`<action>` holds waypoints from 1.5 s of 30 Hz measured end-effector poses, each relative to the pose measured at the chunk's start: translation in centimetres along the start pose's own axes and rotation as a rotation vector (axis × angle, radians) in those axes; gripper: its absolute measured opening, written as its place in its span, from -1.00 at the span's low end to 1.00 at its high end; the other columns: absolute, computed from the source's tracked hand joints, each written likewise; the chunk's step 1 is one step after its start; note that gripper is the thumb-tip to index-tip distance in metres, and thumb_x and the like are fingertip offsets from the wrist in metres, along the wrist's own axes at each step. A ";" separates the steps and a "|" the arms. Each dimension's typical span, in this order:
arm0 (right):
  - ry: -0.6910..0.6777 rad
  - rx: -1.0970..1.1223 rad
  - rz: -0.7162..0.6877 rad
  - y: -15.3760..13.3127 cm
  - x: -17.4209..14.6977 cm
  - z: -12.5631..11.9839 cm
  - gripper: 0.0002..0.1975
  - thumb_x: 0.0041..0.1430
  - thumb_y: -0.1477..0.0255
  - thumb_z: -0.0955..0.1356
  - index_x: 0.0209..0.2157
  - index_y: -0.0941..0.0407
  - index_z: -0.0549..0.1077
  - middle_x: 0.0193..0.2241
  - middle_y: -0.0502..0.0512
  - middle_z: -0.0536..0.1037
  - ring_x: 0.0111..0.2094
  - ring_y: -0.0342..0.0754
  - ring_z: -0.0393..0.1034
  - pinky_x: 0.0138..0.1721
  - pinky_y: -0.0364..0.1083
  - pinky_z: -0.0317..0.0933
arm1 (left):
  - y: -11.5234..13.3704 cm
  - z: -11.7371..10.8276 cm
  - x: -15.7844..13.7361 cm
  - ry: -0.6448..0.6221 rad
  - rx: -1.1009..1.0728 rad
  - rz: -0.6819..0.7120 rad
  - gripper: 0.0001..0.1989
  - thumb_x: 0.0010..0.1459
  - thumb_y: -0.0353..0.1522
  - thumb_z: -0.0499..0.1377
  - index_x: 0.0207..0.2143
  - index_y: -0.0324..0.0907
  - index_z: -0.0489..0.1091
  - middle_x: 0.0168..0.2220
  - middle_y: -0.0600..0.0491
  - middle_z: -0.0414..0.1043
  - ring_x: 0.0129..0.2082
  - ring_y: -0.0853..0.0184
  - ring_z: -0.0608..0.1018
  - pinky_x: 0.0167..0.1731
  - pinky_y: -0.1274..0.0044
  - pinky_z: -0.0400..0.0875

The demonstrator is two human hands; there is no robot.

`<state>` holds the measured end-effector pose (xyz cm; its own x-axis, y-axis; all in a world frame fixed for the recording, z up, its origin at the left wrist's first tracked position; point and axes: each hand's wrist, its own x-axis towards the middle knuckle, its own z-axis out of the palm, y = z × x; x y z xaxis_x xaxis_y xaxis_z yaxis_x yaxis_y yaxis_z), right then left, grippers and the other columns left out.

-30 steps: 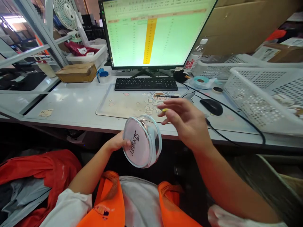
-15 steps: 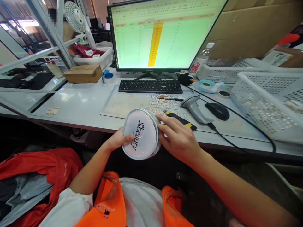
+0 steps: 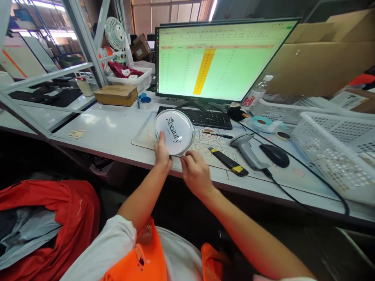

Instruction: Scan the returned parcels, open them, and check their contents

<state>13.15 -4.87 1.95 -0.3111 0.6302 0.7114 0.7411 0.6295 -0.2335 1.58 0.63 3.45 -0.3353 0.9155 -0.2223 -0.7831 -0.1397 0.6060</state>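
My left hand (image 3: pixel 163 153) is closed on a round cosmetic case (image 3: pixel 178 142), its thumb lying over the face. The case has a white top with dark "beauty" lettering, a pale blue rim and a shiny, clear-looking side. It is held up over the front edge of the desk, with the lettered face turned towards me. At its lower right rim, the fingers of my right hand (image 3: pixel 195 171) are pinched together; what is between them is too small to make out. A black and yellow utility knife (image 3: pixel 227 160) lies to the right of that hand.
On the desk are a keyboard (image 3: pixel 205 118), a pen (image 3: pixel 218 134), a grey barcode scanner (image 3: pixel 247 150) with its cable, and a black mouse (image 3: pixel 274 155). Behind stands a monitor (image 3: pixel 234 66). White baskets (image 3: pixel 325 144) are at right, a cardboard box (image 3: pixel 116 95) at left.
The case has moved up over the desk edge and its lettering has turned. My right hand has gone from the case's right side to its lower rim, fingers now pinched. The view has shifted.
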 end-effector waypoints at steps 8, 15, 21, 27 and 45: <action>-0.077 0.314 -0.078 5.5 1.0 -3.0 -0.89 0.39 0.48 0.29 -0.22 0.08 0.47 -0.19 0.15 0.56 -0.15 -0.01 0.48 -0.12 -0.03 0.37 | 4.3 -4.1 2.7 -0.388 0.040 -0.155 -0.45 0.27 -0.02 0.21 0.14 -0.21 0.37 0.04 -0.11 0.54 -0.11 0.22 0.63 -0.11 0.46 0.54; -0.133 0.125 -0.073 8.9 1.7 -5.5 -0.86 0.37 0.44 0.29 -0.30 0.08 0.47 -0.37 0.07 0.58 -0.36 -0.04 0.48 -0.31 -0.07 0.31 | 6.3 -6.9 3.0 -0.813 0.650 -0.437 -0.08 0.00 -0.05 0.45 0.32 -0.04 0.13 0.20 -0.24 0.39 -0.18 0.16 0.64 -0.21 0.34 0.55; -0.113 0.110 0.035 9.0 2.3 -2.1 -0.80 0.38 0.40 0.26 -0.32 0.08 0.47 -0.38 0.07 0.58 -0.35 -0.02 0.47 -0.30 -0.06 0.26 | 0.9 -5.5 0.5 -0.779 1.060 0.048 -0.34 0.10 -0.10 0.38 0.20 -0.13 0.37 -0.01 -0.09 0.55 -0.03 0.14 0.57 -0.03 0.38 0.44; -0.076 0.151 0.078 7.2 2.5 -0.8 -0.78 0.37 0.36 0.27 -0.35 0.09 0.46 -0.40 0.10 0.55 -0.35 0.00 0.44 -0.29 -0.06 0.23 | 3.3 -2.0 6.3 -0.346 1.065 0.538 -0.72 0.28 -0.19 0.18 -0.14 -0.19 0.54 -0.19 -0.03 0.61 -0.15 0.18 0.60 -0.08 0.42 0.44; -0.281 0.375 0.099 5.9 2.2 -2.2 -0.60 0.37 0.30 0.29 0.15 0.11 0.49 0.19 0.26 0.48 0.23 0.14 0.35 0.22 0.19 0.26 | 5.7 -7.3 0.1 -1.139 1.486 1.283 -0.77 0.32 -0.52 0.11 -0.07 -0.17 0.51 0.44 -0.12 0.10 0.50 0.01 -0.10 0.34 0.05 0.20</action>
<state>18.14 -0.76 3.65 -0.4368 0.7615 0.4788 0.5257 0.6481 -0.5511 -6.70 -2.80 1.32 0.5831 0.4454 0.6794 0.5244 -0.8451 0.1040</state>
